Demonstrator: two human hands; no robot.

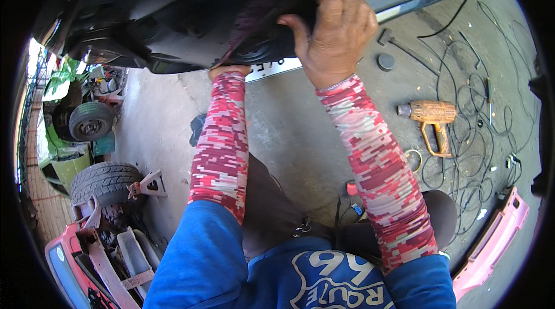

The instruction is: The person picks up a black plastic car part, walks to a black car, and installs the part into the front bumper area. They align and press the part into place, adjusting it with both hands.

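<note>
A glossy black car bumper (191,26) stretches across the top of the view. My left hand (228,71) reaches to its lower edge; only the wrist and the back of that hand show, and the fingers are hidden behind the bumper. Against the bumper's dark face rests my right hand (338,31), its fingertips bent onto the surface and the thumb held well apart, with nothing seen between them. Part of a white number plate (274,70) shows between my wrists, below the bumper. Red camouflage sleeves cover both forearms.
On the concrete floor at right lie an orange heat gun (430,113), a hammer (404,49), a round dark can (385,62), tangled black cable (462,182) and a pink bumper piece (491,239). Leftward stand a tyre (107,182), a green vehicle (60,158) and red vehicle parts (69,257).
</note>
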